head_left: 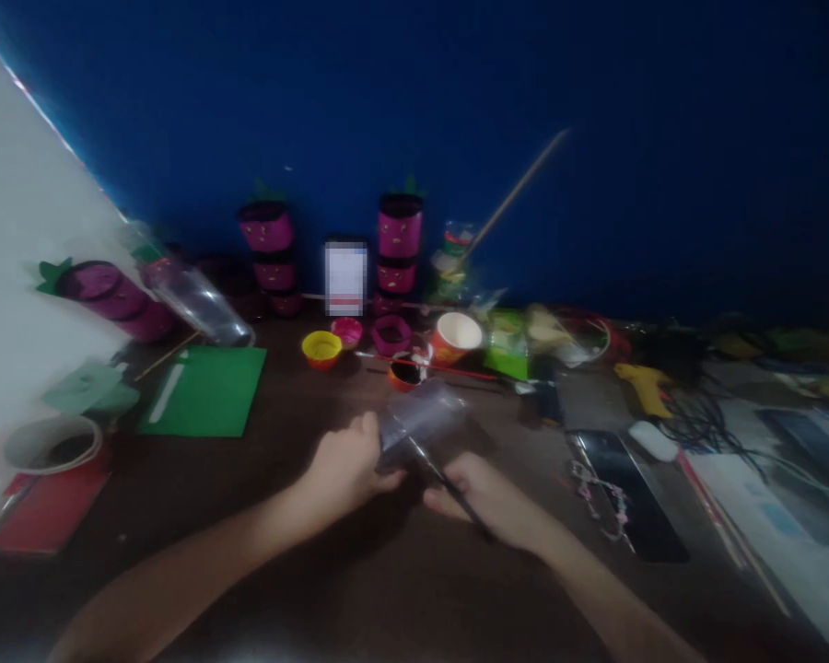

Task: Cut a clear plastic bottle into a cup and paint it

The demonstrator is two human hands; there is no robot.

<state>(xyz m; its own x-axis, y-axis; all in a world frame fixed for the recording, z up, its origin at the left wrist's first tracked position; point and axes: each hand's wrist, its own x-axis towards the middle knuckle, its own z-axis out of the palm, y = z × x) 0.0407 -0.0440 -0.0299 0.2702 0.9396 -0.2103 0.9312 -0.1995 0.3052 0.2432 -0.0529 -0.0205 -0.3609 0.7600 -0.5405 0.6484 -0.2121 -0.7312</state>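
At the middle of the table my left hand [349,460] is closed round the near left edge of a clear plastic piece [432,410], which looks like a cut section of bottle. In my right hand [487,493] is a paintbrush [449,483] with a dark handle, its head pointing up and left against the plastic. Whether the bristles lie inside or in front of it is blurred. Just beyond stands a small cup of dark paint [405,371], and a thin red brush [449,368] rests across it.
Behind are a yellow cup [321,350], a pink cup [346,331], a paper cup [458,336] and purple decorated bottles [399,239]. Green card [207,391] and a round tub [52,447] lie left. On the right are a phone [636,506] with a bracelet and a yellow glue gun [644,387].
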